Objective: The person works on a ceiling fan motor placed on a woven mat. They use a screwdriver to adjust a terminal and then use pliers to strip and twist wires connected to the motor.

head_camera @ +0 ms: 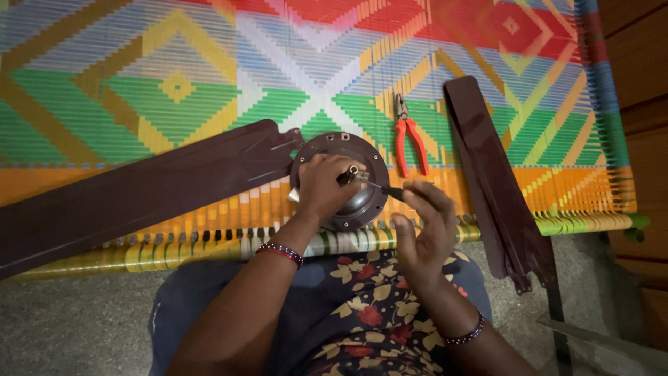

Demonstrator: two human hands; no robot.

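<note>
Left hand closed over the fan motor on the near edge of a woven cot. Right hand gripping a screwdriver, its long axis near level, tip pointing left at the motor's hub. One blade attached, stretching left; loose blades and red pliers to the right.
</note>
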